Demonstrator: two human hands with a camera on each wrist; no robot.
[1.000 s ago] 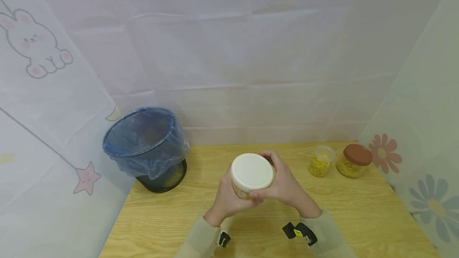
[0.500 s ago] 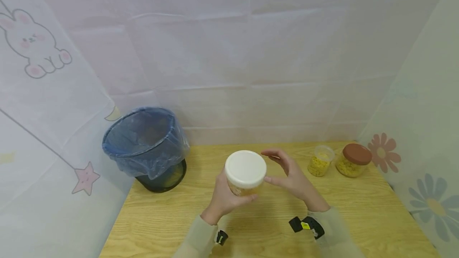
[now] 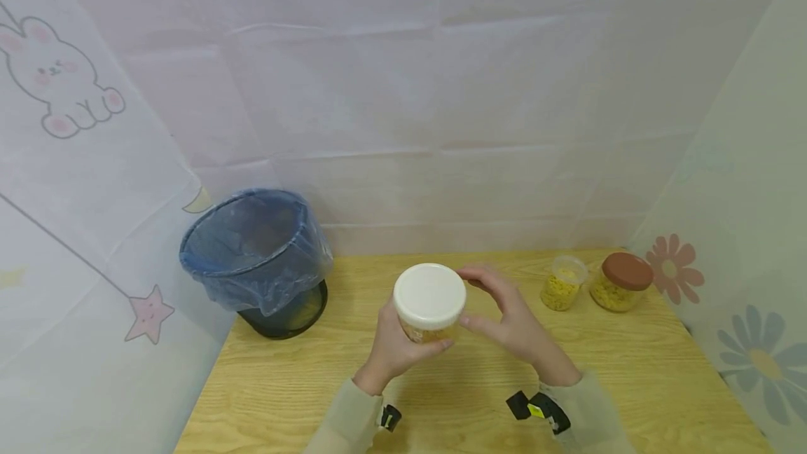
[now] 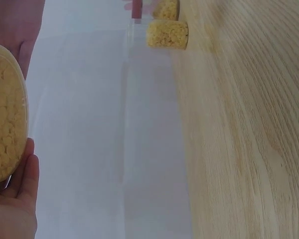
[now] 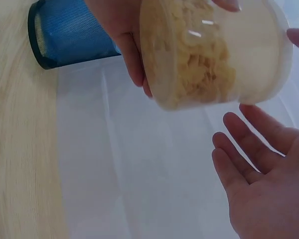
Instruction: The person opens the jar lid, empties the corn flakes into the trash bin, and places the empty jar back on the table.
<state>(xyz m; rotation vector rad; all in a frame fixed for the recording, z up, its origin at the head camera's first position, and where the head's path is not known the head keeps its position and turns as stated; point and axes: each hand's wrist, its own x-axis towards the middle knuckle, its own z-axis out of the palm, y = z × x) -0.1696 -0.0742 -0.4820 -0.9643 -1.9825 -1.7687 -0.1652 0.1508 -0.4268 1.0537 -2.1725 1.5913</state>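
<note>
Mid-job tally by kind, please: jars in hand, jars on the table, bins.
Jars in hand: 1 (white-lidded jar, left hand)
Jars on the table: 2 (small clear jar, brown-lidded jar)
Bins: 1 (blue-lined bin)
Total: 4

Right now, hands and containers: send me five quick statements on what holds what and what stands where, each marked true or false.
1. The left hand grips a round translucent plastic jar containing yellow pieces. True.
2. The round white plastic lid is off that jar. False: it sits on top of it.
3. A black mesh bin with a blue plastic liner stands on the wood-grain table. True.
4. In the head view, the squat clear jar with a reddish-brown lid is left of the small clear plastic cup. False: it is to the cup's right.
5. The right hand grips the squat jar. False: it is beside the white lid.
</note>
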